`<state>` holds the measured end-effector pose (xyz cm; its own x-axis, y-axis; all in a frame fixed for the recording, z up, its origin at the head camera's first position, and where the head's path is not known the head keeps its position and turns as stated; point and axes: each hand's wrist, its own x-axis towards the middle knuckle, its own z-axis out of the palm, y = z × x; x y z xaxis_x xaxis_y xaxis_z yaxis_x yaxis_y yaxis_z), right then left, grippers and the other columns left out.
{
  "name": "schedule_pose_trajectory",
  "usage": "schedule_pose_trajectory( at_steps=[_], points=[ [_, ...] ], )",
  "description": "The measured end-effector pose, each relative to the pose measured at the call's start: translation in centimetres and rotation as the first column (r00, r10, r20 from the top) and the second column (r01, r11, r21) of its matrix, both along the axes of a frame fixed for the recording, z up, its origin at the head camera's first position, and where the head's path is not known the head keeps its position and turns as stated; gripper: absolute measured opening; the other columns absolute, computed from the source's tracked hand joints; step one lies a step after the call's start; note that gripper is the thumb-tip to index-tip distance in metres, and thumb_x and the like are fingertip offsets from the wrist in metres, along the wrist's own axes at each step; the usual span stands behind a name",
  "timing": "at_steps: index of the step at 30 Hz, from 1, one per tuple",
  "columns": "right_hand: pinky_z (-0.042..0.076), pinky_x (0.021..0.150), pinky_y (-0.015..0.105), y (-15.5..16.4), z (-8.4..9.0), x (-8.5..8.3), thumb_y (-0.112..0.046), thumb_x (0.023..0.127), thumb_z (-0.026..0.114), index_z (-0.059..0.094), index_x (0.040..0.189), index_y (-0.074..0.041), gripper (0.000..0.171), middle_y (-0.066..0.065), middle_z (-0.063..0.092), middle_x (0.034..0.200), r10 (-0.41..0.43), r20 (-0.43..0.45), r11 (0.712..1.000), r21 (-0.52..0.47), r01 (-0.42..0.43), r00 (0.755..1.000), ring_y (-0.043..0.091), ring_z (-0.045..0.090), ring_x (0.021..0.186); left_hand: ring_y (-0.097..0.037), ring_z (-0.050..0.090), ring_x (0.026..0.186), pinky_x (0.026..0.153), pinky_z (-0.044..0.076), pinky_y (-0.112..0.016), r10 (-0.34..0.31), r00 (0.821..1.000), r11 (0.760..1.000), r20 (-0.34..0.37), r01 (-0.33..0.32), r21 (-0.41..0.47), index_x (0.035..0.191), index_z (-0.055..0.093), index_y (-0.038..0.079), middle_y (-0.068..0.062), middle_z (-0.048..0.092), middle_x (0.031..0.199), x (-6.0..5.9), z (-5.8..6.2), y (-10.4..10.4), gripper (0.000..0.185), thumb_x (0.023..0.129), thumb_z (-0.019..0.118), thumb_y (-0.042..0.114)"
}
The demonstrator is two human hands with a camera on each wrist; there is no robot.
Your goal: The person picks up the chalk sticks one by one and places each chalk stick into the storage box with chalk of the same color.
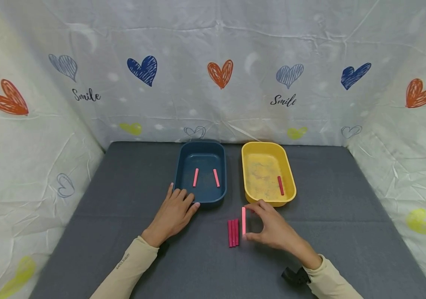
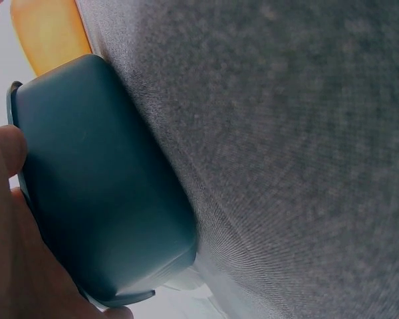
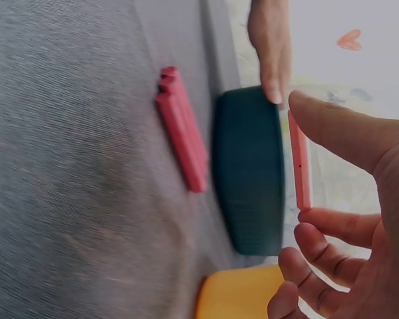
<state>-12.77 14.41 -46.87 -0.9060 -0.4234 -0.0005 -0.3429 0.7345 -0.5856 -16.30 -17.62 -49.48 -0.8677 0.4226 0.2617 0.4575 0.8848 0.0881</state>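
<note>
My right hand (image 1: 272, 228) pinches a light pink stick (image 1: 244, 222) lengthwise between thumb and fingertips, in front of the yellow tray (image 1: 248, 182). In the right wrist view, that stick spans from the thumb tip to a fingertip. Just left of it in the head view, several dark red sticks (image 1: 233, 233) lie side by side on the grey cloth. My left hand (image 1: 173, 214) rests on the near left corner of the dark blue tray (image 1: 201, 199), fingers along its rim. Inside that tray lie two light pink sticks (image 1: 195, 177). One dark red stick (image 1: 281, 185) lies in the yellow tray.
Both trays stand side by side near the back of the cloth-covered table (image 1: 138, 174). A white curtain (image 1: 183, 95) printed with hearts hangs behind and along the sides. Something black (image 1: 295, 275) sits at the right wrist.
</note>
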Motion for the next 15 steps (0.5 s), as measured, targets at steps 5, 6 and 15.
schedule_pose_trajectory(
  at_steps=[5,6,15],
  points=[
    [0.051,0.091,0.041,-0.1,1.1,-0.4,-0.042,0.069,0.089,0.055,0.135,-0.019,0.078,0.004,0.055,0.117,-0.014,-0.019,1.0,0.003,0.014,1.0,0.018,0.053,0.107,-0.029,0.054,0.102,0.116,0.025,-0.064,-0.003,1.0,1.0,-0.002,0.003,0.0,0.106,0.063,0.011,-0.009,0.059,0.1,0.0,-0.1,0.0,0.032,0.101,0.052,0.04],
    [0.051,0.091,0.04,-0.2,1.4,-0.6,-0.043,0.069,0.088,0.055,0.136,-0.019,0.078,0.004,0.055,0.117,-0.016,-0.029,1.0,0.005,0.017,0.999,0.017,0.053,0.106,-0.029,0.054,0.102,0.116,0.025,-0.064,-0.004,1.0,1.0,-0.003,0.004,0.0,0.106,0.063,0.011,-0.009,0.059,0.099,-0.1,-0.1,-0.1,0.032,0.101,0.051,0.04],
    [0.052,0.092,0.039,-0.5,3.9,-2.3,-0.046,0.069,0.087,0.055,0.137,-0.018,0.08,0.004,0.056,0.118,-0.016,-0.104,0.999,-0.033,0.013,0.994,0.016,0.053,0.107,-0.028,0.053,0.101,0.116,0.024,-0.064,-0.007,1.0,1.0,0.003,0.007,-0.001,0.106,0.063,0.011,-0.008,0.058,0.099,-0.1,-0.1,-0.1,0.032,0.101,0.052,0.04]
  ],
)
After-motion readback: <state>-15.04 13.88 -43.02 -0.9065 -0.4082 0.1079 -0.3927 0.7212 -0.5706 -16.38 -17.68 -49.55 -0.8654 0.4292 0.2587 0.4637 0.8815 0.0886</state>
